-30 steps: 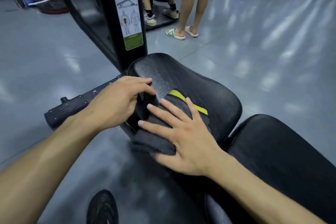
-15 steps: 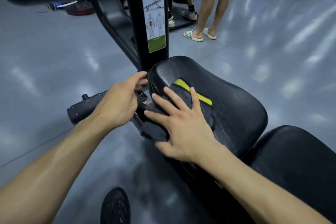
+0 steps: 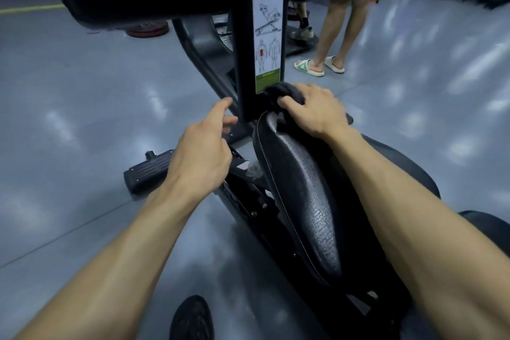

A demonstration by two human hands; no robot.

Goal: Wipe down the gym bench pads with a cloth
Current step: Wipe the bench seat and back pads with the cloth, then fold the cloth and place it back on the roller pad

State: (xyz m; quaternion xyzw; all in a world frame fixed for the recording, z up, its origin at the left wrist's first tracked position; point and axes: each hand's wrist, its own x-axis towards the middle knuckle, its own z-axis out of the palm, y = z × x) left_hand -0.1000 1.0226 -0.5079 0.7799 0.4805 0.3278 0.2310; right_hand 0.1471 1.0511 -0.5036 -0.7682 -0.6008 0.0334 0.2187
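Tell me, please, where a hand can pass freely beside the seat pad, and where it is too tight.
Free: the grey floor left of the left hand, beyond the footrest. Crowded: the seat pad tip, where the right hand grips the cloth against the upright post.

The right hand [image 3: 314, 112] grips a bunched dark cloth [image 3: 284, 94] at the far end of the black seat pad [image 3: 300, 196], at about 12 o'clock, against the upright post [image 3: 244, 63] with its exercise label [image 3: 268, 22]. The left hand [image 3: 202, 152], fingers loosely extended, hovers at 10 o'clock beside the post, above a ribbed footrest [image 3: 149, 170]. A bystander's sandalled feet [image 3: 317, 66] stand at 1 o'clock on the grey floor [image 3: 82, 119].
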